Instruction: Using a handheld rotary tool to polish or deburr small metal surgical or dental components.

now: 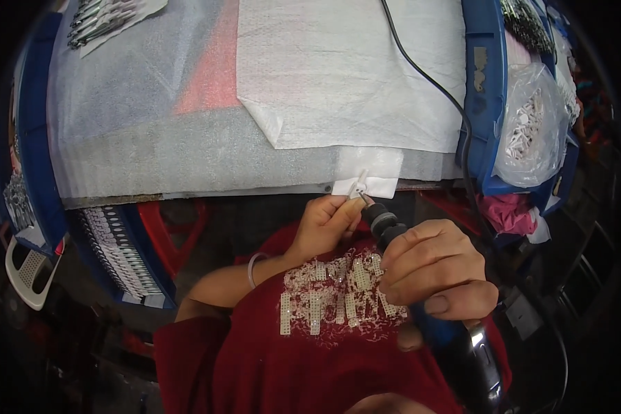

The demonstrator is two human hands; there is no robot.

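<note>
My left hand [324,228] is closed at the table's near edge, thumb and fingers pinching a small white plastic part [361,184]. A slim arm of the part points away from me, over a square white pad [379,162] at the edge. My right hand [438,269] is wrapped round a blue and black electric screwdriver [383,222], tilted so that its tip points up and left at the part. The tip meets or nearly meets the part beside my left fingertips; I cannot tell whether it touches a screw.
A white woven sheet [352,76] covers much of the foam-lined table [138,159]. Across it runs a black cable [428,77]. On the right, a blue bin [483,124] stands by a clear bag of small white parts [528,138]. Metal pieces [107,21] lie far left; a blue tray [121,255] is below left.
</note>
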